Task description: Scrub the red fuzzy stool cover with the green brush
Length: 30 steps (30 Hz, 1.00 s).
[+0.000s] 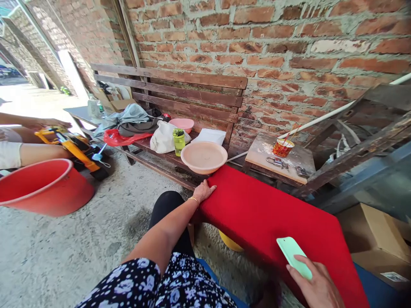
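Note:
My left hand (204, 191), with a bracelet on the wrist, rests at the near-left corner of the red cloth (266, 205), thumb apart from the fingers. Just beyond it stands a pale peach basin (204, 156) at the end of the wooden bench. At lower right my right hand (317, 282) is closed on a mint-green phone-shaped object (293, 256), flat with rounded corners and a small mark near its far end. It is held over the cloth's near edge. The fingers beneath this object are hidden.
On the bench (192, 87) are a green bottle (179, 142), a white bag (163, 137) and a pink bowl (183, 125). A stool (257, 156) bears a padlock (276, 162) and a paper cup (283, 147). Left is a red tub (54, 192) near another person's legs; right, a cardboard box (379, 239).

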Each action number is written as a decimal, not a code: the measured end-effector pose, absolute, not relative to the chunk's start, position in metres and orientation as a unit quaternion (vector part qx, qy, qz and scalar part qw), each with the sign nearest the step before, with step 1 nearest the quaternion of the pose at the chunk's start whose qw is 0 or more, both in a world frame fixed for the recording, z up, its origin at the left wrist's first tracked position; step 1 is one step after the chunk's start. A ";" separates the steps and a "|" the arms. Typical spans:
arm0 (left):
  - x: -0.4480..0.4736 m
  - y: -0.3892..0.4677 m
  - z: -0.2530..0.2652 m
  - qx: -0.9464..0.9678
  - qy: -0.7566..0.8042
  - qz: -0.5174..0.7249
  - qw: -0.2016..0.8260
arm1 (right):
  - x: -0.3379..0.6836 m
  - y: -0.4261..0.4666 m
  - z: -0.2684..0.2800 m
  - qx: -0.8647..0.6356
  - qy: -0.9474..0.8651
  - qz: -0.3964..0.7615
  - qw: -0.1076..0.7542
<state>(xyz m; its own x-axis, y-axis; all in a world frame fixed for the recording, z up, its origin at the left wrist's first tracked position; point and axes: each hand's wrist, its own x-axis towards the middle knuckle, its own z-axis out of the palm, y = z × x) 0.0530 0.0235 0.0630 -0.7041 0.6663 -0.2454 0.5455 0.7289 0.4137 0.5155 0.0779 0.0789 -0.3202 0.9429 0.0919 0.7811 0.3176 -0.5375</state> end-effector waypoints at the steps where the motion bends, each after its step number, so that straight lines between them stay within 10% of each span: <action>1: 0.054 0.023 0.064 0.332 0.910 0.159 0.193 | 0.509 0.077 0.077 -0.531 -0.794 0.208 0.210; 20: 0.057 0.023 0.065 0.325 0.905 0.187 0.198 | 0.266 0.040 0.094 -0.259 -0.932 0.217 0.131; 30: 0.058 0.020 0.068 0.328 0.893 0.217 0.220 | 0.334 0.106 0.098 -0.371 -0.879 0.291 0.077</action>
<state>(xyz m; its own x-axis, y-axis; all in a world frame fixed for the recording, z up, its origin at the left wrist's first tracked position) 0.0583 0.0200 0.0684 -0.6887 0.6804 -0.2503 0.4893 0.6910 0.5320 0.3343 0.1060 0.0977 -0.7134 0.6962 -0.0799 0.6065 0.5563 -0.5680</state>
